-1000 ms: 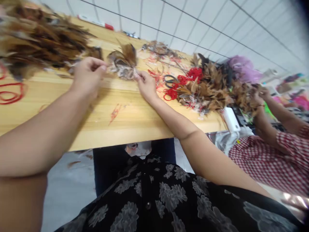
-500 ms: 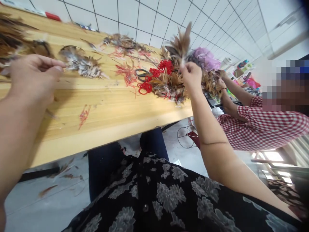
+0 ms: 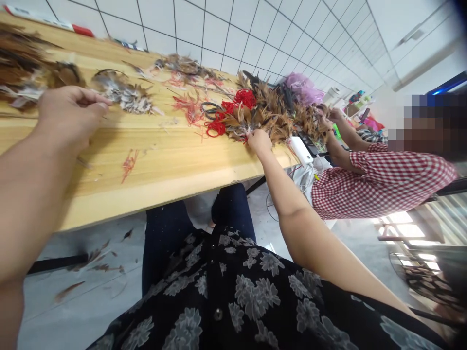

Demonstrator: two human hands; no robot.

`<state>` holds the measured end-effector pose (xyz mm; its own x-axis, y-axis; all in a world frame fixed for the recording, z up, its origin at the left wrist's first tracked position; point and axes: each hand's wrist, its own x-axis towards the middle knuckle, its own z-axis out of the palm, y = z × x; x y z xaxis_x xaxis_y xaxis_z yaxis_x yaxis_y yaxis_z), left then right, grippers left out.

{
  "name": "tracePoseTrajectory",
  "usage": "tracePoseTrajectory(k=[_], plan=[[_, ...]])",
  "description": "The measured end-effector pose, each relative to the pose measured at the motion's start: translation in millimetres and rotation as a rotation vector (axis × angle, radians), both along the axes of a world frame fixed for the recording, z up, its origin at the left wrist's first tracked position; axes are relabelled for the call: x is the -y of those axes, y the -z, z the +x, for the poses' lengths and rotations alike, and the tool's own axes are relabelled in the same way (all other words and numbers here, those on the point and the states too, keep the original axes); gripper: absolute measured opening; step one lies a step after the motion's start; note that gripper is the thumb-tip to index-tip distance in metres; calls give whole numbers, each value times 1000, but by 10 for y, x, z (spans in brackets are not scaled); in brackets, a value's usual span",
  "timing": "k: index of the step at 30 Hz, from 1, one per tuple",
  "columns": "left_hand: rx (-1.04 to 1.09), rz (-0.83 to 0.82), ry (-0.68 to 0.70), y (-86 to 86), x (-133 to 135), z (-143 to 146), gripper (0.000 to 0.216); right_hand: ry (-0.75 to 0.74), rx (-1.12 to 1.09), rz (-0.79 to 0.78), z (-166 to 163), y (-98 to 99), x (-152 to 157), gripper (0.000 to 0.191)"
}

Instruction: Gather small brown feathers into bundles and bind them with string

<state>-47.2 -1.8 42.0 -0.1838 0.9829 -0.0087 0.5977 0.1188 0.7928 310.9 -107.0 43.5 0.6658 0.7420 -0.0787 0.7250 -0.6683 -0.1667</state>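
My right hand (image 3: 260,142) is low at the near edge of a pile of brown feathers (image 3: 272,119). Its fingers are pinched at the pale quill end of a small feather bunch (image 3: 241,119), which lies against the pile. Farther left, my left hand (image 3: 71,112) hovers over the table with thumb and forefinger together; whatever they hold is too small to make out. Just beyond its fingertips lies a clump of grey-white feathers (image 3: 133,99). Longer brown feathers (image 3: 22,58) are heaped behind that hand.
Red cord (image 3: 245,98) and black-handled scissors (image 3: 210,111) sit left of the pile. Loose red threads (image 3: 129,163) are scattered on the wooden table (image 3: 164,165). A white power bank-like box (image 3: 301,149) is at the right edge. A co-worker in a checked shirt (image 3: 394,182) handles feathers beyond.
My right hand has come down and left, bringing the upright feather bunch down onto the pile. My left hand stays pinched, shifted slightly right in view.
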Motion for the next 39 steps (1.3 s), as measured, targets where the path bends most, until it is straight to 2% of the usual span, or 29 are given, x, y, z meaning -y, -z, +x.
tracePoseTrajectory(k=[4,8,13,16,18,21,25,30,34,39], plan=[[42,14,48,77,-85,-54,27,-2,7,-12,20,-33,-36,63],[87,41,71,197,-206,-84,26,-25,39,-33,99,-126,31,62],[143,79,82,224,-246,-104,21,-127,95,20,280,-271,296,35],[143,104,102,225,-261,-125,18,-191,-10,57,296,-401,490,38],[132,145,123,254,-309,-140,17,-246,-108,22,240,-477,593,36],[96,214,146,319,-412,-148,18,-354,-211,14,105,-508,653,30],[7,295,178,383,-429,-115,18,-543,-230,62,-92,-360,503,24],[-89,310,352,549,-156,-122,13,-706,-196,155,-398,-46,52,14],[-175,416,481,746,14,-235,10,-794,-170,233,-604,192,-356,22],[-221,434,404,822,15,-322,7,-821,-132,358,-666,433,-626,31]])
